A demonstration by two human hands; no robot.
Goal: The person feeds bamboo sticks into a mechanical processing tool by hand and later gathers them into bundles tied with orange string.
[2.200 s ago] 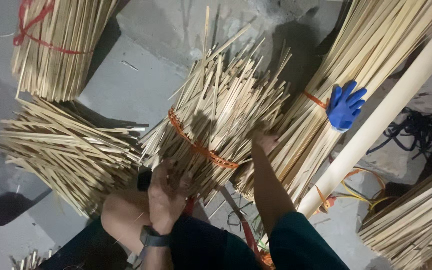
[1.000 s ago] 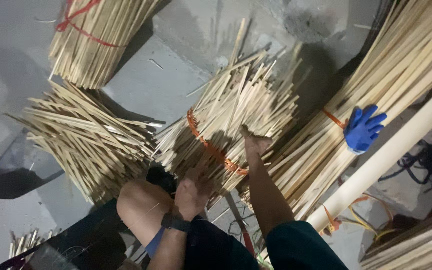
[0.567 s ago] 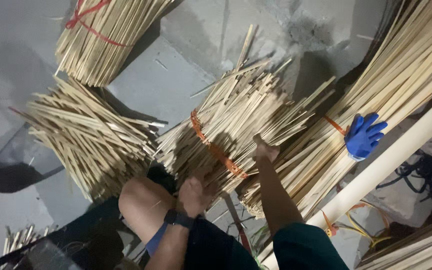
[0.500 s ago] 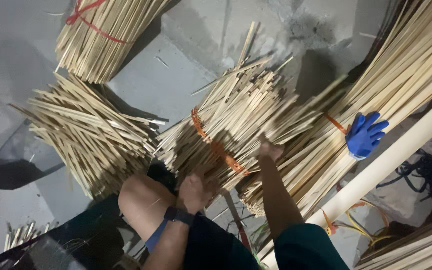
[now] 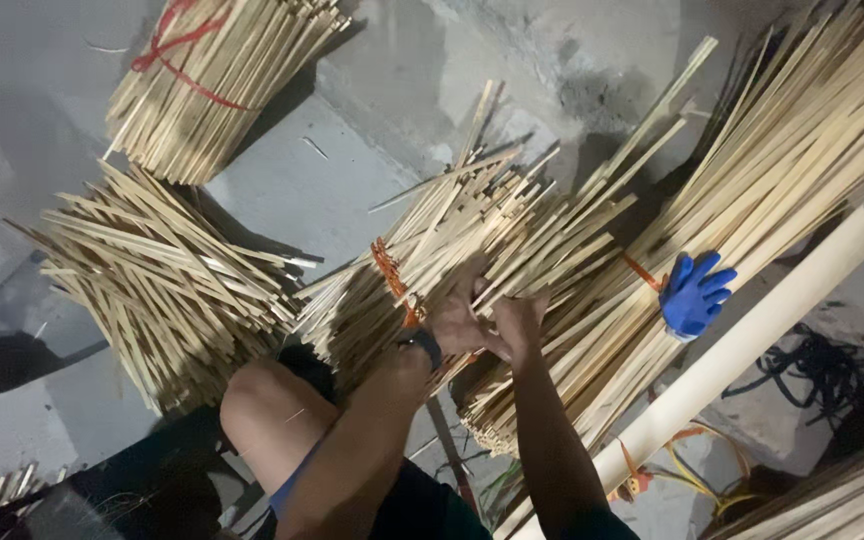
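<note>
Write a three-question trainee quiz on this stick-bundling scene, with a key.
1. True or false: the blue glove is worn on the right hand.
2. What colour is the tie around the middle bundle that both hands touch?
3. Which lies right of the glove: A) pale tube, B) loose stick pile?

Key:
1. False; it lies on long sticks, and both hands are bare.
2. Orange.
3. A.

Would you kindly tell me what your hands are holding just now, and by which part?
Both the left hand and the right hand grip the middle bundle of sticks on its side, just right of its orange tie.
</note>
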